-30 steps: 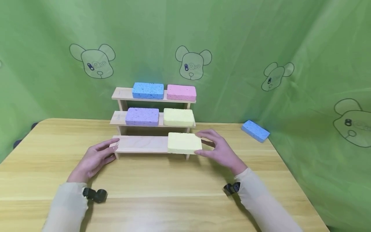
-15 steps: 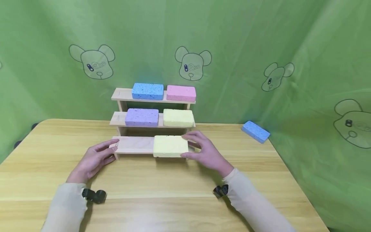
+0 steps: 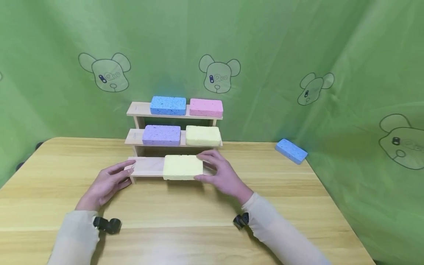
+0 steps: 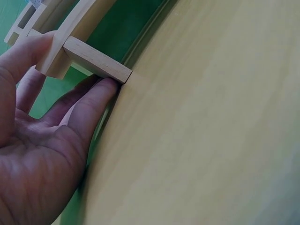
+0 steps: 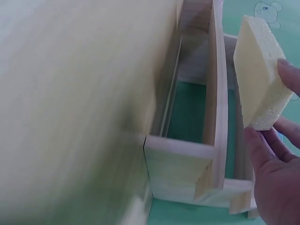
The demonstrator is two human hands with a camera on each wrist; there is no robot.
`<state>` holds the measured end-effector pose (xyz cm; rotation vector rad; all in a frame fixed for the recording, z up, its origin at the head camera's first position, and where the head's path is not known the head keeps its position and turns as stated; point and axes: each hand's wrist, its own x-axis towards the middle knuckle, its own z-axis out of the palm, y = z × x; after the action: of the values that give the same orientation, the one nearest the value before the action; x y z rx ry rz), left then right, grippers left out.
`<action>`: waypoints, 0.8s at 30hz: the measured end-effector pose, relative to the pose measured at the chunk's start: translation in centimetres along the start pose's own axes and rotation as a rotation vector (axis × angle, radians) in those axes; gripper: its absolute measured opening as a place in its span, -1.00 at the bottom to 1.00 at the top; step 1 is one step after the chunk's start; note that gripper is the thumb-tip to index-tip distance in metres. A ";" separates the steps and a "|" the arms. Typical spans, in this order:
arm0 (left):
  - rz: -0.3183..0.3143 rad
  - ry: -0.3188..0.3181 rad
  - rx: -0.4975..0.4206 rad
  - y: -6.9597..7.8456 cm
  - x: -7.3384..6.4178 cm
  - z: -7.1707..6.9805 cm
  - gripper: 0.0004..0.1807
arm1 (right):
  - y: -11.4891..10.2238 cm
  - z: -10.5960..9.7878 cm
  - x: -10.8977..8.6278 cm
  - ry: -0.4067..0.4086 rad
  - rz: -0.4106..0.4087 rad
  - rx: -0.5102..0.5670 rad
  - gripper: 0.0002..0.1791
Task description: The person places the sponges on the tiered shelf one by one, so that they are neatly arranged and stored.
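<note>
A pale yellow sponge [image 3: 183, 167] is pinched at its right end between the thumb and fingers of my right hand [image 3: 224, 176]. In the right wrist view the sponge [image 5: 258, 70] is held just above the bottom shelf, with a gap visible beneath it. The three-tier wooden rack [image 3: 147, 166] stands on the table. My left hand [image 3: 105, 184] holds the left end of its bottom shelf. In the left wrist view, a digit of the left hand [image 4: 44, 150] lies on the shelf end while other fingers touch the side support below.
A blue sponge [image 3: 168, 106] and a pink sponge [image 3: 206, 107] sit on the top shelf. On the middle shelf lie a purple sponge [image 3: 161, 135] and another yellow sponge [image 3: 203, 135]. Another blue sponge [image 3: 291, 151] rests at the table's back right, beside the green curtain [image 3: 265, 55].
My right hand has carried the yellow sponge leftward along the bottom shelf, from its right end to about the middle. The left hand has stayed at the rack's left end.
</note>
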<state>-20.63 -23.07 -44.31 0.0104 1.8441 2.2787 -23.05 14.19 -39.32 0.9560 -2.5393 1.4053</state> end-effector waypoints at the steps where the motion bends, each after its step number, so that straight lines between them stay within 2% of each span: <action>1: -0.001 0.000 -0.001 0.0 0.0 0.0 -0.53 | -0.1 0.2 0.1 -0.001 0.001 -0.006 -0.30; 10: -0.006 -0.003 0.015 0.1 -0.1 -0.1 -0.52 | -0.3 1.9 0.8 -0.009 0.024 -0.044 -0.30; 20: -0.022 -0.007 0.009 0.2 -0.4 -0.1 -0.50 | -0.8 3.5 1.7 -0.017 0.005 0.013 -0.31; 24: -0.025 -0.010 0.004 0.3 -0.2 0.0 -0.50 | -1.4 4.1 2.2 -0.021 0.028 0.039 -0.31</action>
<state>-20.44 -23.20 -44.00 -0.0001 1.8335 2.2544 -23.16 9.31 -39.82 0.9499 -2.5597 1.4656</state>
